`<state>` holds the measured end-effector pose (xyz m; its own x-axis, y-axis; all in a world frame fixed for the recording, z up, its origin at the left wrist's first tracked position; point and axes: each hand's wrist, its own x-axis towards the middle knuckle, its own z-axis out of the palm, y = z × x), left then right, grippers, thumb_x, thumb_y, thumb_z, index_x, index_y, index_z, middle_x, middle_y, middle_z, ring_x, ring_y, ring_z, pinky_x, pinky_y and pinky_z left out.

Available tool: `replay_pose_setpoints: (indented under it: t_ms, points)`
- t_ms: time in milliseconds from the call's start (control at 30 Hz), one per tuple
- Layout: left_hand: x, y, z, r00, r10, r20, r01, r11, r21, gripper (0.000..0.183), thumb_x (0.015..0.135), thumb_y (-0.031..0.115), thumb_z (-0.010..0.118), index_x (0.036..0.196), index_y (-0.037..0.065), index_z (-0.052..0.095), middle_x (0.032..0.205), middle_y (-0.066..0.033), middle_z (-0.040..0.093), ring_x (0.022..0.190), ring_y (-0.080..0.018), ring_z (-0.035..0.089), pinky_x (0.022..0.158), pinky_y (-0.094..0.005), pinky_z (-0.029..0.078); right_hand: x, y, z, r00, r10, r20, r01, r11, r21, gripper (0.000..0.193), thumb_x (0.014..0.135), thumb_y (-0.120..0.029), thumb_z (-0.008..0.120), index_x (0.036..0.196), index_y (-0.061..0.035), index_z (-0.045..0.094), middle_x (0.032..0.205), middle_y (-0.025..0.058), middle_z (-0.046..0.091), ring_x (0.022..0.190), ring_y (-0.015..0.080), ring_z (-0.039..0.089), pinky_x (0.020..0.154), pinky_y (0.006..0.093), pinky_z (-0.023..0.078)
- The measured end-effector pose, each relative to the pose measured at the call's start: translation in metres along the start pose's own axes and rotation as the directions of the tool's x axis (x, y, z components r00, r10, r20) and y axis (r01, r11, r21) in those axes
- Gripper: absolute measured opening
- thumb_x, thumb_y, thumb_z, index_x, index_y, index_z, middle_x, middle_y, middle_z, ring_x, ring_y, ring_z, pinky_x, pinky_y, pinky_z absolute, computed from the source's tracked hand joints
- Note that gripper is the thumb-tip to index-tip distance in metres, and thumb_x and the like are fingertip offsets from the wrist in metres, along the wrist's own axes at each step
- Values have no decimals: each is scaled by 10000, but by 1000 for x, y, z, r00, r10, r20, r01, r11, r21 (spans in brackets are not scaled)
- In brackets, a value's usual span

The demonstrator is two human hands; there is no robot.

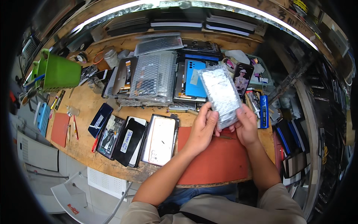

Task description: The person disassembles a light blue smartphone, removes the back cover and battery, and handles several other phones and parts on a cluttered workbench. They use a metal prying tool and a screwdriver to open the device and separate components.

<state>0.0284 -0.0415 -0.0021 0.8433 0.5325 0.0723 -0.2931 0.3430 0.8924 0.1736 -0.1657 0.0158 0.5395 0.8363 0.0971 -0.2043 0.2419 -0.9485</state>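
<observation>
Gripping a silver packet (220,89) at its near end, the left hand (203,128) and the right hand (246,127) are holding it over the bench (84,147), near the far edge of the red mat (214,162). The left fingers are pinching its left edge; the right fingers are pinching its right edge, with some fingertips hiding underneath. Beyond, the packet is partly covering the blue phone (194,80) from view. The white phone (162,138) is lying just left of the mat.
</observation>
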Motion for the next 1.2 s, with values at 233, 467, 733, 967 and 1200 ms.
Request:
replay_pose_setpoints:
  t_ms: [233, 467, 733, 967, 1200]
  points:
    - [1, -31, 2, 987, 161, -6, -130, 818, 561, 240, 981, 158, 620, 1091, -38, 704, 962, -241, 757, 919, -388, 741, 804, -487, 573, 40, -28, 82, 979, 143, 147, -158, 983, 94, 195, 1044, -187, 654, 1170, -39, 661, 933, 16, 685, 751, 92, 626, 607, 240, 469]
    - [-16, -43, 19, 958, 57, 282, -273, 496, 824, 372, 955, 276, 675, 1247, 47, 696, 1209, -225, 728, 1086, -447, 696, 925, -551, 552, 106, -24, 168, 949, 229, 218, -236, 972, 6, 279, 1027, -238, 744, 1167, -19, 643, 917, 90, 742, 686, 98, 649, 583, 228, 497]
    - [-34, -33, 44, 928, 33, 370, -360, 323, 875, 206, 948, 230, 658, 1015, 35, 665, 843, -187, 737, 711, -394, 727, 638, -536, 572, 104, -33, 93, 997, -34, -68, -10, 828, -560, 236, 999, -162, 738, 1135, 29, 717, 880, 71, 751, 692, 85, 641, 610, 258, 523]
    - [-24, 7, 32, 803, 583, 125, -428, 418, 801, 146, 922, 170, 665, 838, 67, 604, 697, -129, 661, 623, -342, 679, 561, -470, 519, 118, -19, 100, 990, -132, 45, 53, 53, -997, 778, 846, -597, 793, 1236, 67, 685, 1084, 281, 755, 1033, 417, 748, 888, 522, 593]
    - [6, 66, -27, 518, 855, 34, 26, -55, 998, 497, 867, 169, 674, 1359, 95, 667, 1480, -155, 539, 1469, -403, 409, 1212, -623, 245, 134, -17, 135, 934, -256, 248, 240, -63, -969, 572, 964, -442, 679, 1260, 45, 637, 1137, 334, 717, 1148, 532, 685, 1000, 592, 523]
